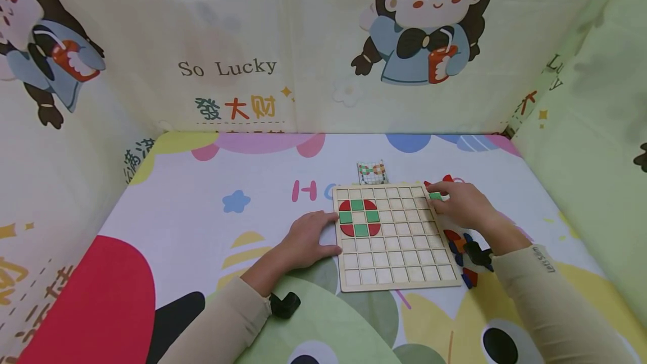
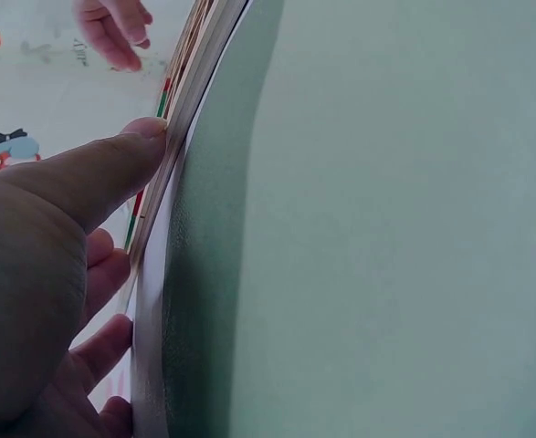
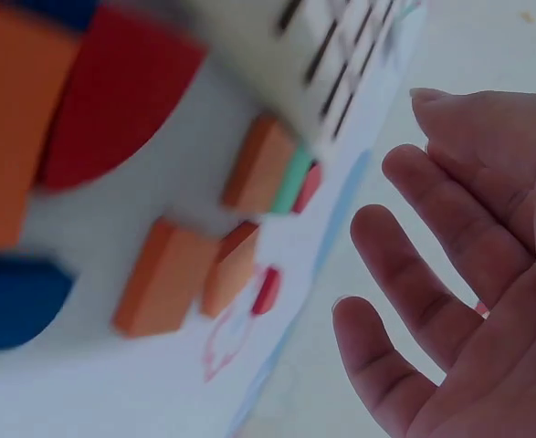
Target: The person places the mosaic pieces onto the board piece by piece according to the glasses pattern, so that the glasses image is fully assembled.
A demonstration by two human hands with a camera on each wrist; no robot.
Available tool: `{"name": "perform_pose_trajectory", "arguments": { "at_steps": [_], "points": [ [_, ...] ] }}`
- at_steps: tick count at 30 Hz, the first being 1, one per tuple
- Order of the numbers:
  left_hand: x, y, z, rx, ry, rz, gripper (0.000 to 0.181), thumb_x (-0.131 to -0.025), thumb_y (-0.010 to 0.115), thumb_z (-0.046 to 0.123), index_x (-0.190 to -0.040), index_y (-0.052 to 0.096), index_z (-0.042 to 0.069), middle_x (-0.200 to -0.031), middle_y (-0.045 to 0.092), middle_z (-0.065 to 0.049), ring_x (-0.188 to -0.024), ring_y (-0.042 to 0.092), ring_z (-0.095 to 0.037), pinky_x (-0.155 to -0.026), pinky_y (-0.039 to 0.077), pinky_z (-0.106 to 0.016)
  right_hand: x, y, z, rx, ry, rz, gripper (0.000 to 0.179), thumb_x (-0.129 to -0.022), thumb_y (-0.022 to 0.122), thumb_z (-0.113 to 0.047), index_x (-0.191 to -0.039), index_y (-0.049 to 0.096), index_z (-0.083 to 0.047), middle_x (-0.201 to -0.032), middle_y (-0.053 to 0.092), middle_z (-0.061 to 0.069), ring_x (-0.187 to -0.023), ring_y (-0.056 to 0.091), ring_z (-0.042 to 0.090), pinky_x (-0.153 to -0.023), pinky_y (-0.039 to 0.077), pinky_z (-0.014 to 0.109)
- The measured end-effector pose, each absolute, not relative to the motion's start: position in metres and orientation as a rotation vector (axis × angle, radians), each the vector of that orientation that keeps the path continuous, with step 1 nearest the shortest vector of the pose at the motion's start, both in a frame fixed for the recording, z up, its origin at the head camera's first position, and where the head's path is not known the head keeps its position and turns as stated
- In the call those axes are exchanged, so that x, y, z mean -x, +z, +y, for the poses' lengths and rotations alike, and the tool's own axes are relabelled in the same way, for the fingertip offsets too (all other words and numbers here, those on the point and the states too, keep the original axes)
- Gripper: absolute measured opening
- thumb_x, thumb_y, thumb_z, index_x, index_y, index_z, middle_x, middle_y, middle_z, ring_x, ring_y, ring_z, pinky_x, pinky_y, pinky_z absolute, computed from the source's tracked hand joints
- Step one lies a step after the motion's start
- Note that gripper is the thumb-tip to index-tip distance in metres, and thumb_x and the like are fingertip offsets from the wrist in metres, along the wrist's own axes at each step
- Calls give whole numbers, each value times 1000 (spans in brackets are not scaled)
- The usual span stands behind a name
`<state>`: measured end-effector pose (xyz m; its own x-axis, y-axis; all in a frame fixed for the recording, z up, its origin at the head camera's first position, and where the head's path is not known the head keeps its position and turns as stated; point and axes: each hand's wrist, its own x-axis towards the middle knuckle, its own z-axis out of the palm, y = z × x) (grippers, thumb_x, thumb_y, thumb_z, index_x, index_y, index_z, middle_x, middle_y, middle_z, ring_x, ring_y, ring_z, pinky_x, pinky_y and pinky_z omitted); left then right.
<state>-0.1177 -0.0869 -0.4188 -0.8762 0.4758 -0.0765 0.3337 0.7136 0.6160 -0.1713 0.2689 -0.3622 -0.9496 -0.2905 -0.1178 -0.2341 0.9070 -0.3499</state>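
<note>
A wooden grid board point(image 1: 399, 286) lies on the table, bearing a ring of red quarter-circle tiles point(image 1: 375, 230) and green square tiles point(image 1: 356, 205) in its upper left. My left hand point(image 1: 305, 240) touches the board's left edge with thumb and fingertips; the left wrist view shows the thumb point(image 2: 126, 169) against that edge. Over the upper right corner hovers my right hand point(image 1: 465, 205), close to a green tile point(image 1: 436, 196). In the right wrist view its fingers point(image 3: 404, 274) are loosely spread with nothing between them, apart from the loose orange tiles point(image 3: 162, 278).
Behind the board lies a small pattern card point(image 1: 372, 172). Loose red and blue tiles point(image 1: 470, 278) lie along the board's right side, partly under the right wrist. Printed cloth walls point(image 1: 313, 44) enclose the table at the back and sides.
</note>
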Motion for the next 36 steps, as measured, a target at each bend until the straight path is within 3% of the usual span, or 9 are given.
{"name": "perform_pose_trajectory", "arguments": {
  "at_steps": [5,18,23,29,36],
  "points": [
    [118,-418,-87,-651,903,2688,71,-87,78,35,-146,49,10,-141,52,-9,-133,42,-32,-111,31,-52,175,-370,280,291,-537,2842,43,-97,63,-18,-135,58,1,-121,58,32,-61,57,16,-58,51,32],
    [118,-420,-87,-643,890,2691,71,-87,78,35,-147,49,10,-143,50,-10,-136,40,-32,-112,30,-53,180,-382,288,288,-479,2865,35,-97,61,-11,-129,61,4,-102,65,21,-74,55,23,-56,46,31],
    [118,-419,-86,-640,881,2691,71,-87,77,35,-147,48,10,-145,50,-10,-137,39,-32,-113,29,-53,184,-384,289,296,-467,2886,33,-96,62,-9,-127,63,4,-109,65,25,-85,58,32,-63,53,34],
    [118,-419,-86,-638,883,2690,72,-87,78,35,-147,49,10,-144,50,-10,-136,39,-32,-112,30,-53,188,-386,288,274,-456,2898,32,-96,62,-8,-125,63,4,-116,63,28,-101,59,42,-82,55,50],
    [118,-419,-86,-637,889,2687,72,-86,78,36,-147,49,10,-144,50,-10,-136,40,-32,-112,30,-53,191,-386,288,240,-465,2890,32,-95,64,-8,-125,63,5,-119,62,29,-104,57,44,-83,55,51]
  ]
}}
